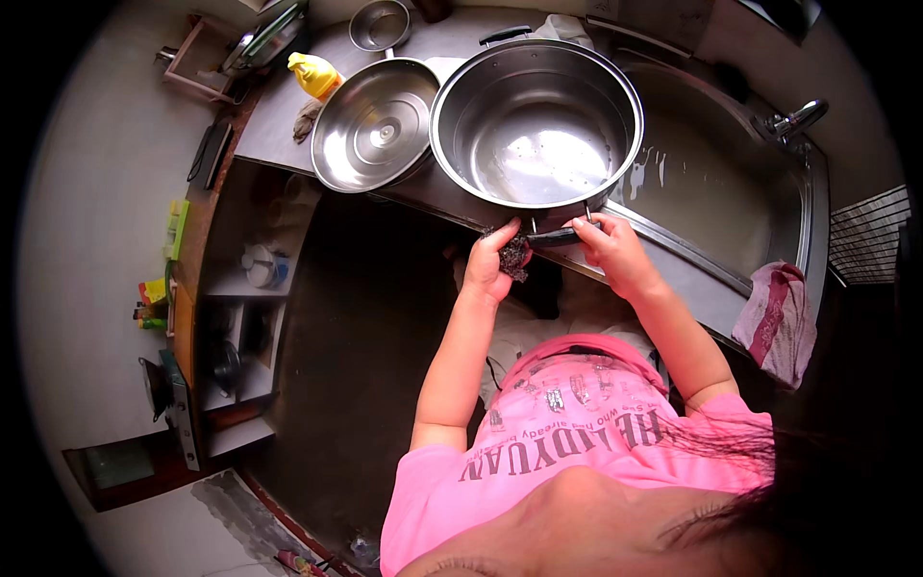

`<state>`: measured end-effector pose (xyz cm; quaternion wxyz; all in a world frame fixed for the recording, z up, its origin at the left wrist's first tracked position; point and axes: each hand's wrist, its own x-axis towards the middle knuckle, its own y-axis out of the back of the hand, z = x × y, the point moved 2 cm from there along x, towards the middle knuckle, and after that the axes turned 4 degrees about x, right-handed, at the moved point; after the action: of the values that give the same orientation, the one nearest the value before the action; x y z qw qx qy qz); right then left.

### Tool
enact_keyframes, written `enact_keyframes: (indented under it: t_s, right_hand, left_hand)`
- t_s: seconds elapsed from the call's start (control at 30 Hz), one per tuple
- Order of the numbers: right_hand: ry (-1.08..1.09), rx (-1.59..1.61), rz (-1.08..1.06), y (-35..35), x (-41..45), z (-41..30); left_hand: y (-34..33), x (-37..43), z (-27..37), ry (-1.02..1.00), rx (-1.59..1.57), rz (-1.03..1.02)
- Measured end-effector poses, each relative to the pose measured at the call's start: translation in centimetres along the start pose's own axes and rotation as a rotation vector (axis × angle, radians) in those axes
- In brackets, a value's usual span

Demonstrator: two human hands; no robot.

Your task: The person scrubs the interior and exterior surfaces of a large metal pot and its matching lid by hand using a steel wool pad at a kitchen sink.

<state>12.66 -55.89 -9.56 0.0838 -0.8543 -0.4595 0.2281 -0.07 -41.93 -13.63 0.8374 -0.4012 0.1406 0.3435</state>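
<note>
A large stainless steel pot point(467, 148) stands on the counter beside the sink, its mouth facing up. Its near black handle point(555, 237) sticks out towards me over the counter's front edge. My right hand point(619, 251) grips the right end of that handle. In my left hand point(484, 265) is a dark steel wool scrubber point(513, 258), pressed at the handle's left end. The glare inside the pot hides whether liquid lies in it. Left of the pot rests a round steel lid point(371, 137), its inner side apparently up.
A small saucepan point(378, 29), a yellow bottle point(315, 75) and a crumpled cloth point(306, 120) are around the lid. The sink point(674, 252) at right holds cloudy water below a faucet point(789, 122). A towel point(777, 323) drapes over its near corner. Open shelves point(249, 288) stand at left.
</note>
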Motion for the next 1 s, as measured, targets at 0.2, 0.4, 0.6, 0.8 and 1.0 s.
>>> enact_keyframes:
  t_s: [0.2, 0.4, 0.6, 0.8, 1.0]
  right_hand:
    - [-0.006, 0.031, 0.068, 0.1, -0.4, 0.0]
    - [-0.017, 0.051, 0.050, -0.7, -1.0, 0.4]
    - [-0.006, 0.128, 0.045, -1.5, -1.3, 1.1]
    - [0.054, 0.141, 0.089, -2.4, -1.3, 1.9]
    - [0.070, 0.141, 0.085, -3.3, -1.6, 2.7]
  left_hand:
    - [-1.3, -2.6, 1.2, -0.118, 0.388, -0.041]
    - [-2.1, -1.8, 2.4, 0.149, 0.310, -0.169]
    - [-2.7, -2.6, 2.6, -0.041, 0.424, -0.054]
    - [-2.1, -2.4, 2.2, -0.211, 0.638, 0.096]
    - [-2.8, -3.9, 3.1, -0.237, 0.562, 0.142]
